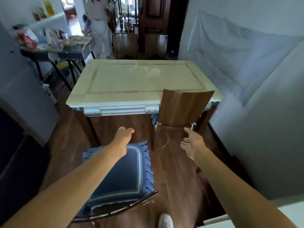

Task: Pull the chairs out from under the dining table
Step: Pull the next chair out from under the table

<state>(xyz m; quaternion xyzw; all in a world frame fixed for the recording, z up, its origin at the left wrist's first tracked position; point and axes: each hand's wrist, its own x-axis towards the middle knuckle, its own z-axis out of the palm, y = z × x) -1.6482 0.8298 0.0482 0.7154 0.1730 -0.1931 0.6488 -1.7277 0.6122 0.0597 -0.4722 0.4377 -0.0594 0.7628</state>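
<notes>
One chair with a blue cushion [121, 175] already stands clear of the dining surface [141, 79], directly below the person's arms, its curved back rail at the near edge of the view. A second chair [182, 111] is still tucked in at the near right corner of the surface, its brown wooden backrest rising just above the top edge. The left hand [122, 137] hovers over the far end of the cushion with its grip loosely curled and holding nothing; the right hand [192, 143] reaches toward the lower right side of the tucked chair's backrest, grip apart and not yet touching it. Two more chairs show at the far side of the surface. The main risk, as I judge it, is room: the freed chair sits just left of the tucked one, so pulling straight back could knock them together, and a one-sided pull could twist a leg against the surface's frame.
</notes>
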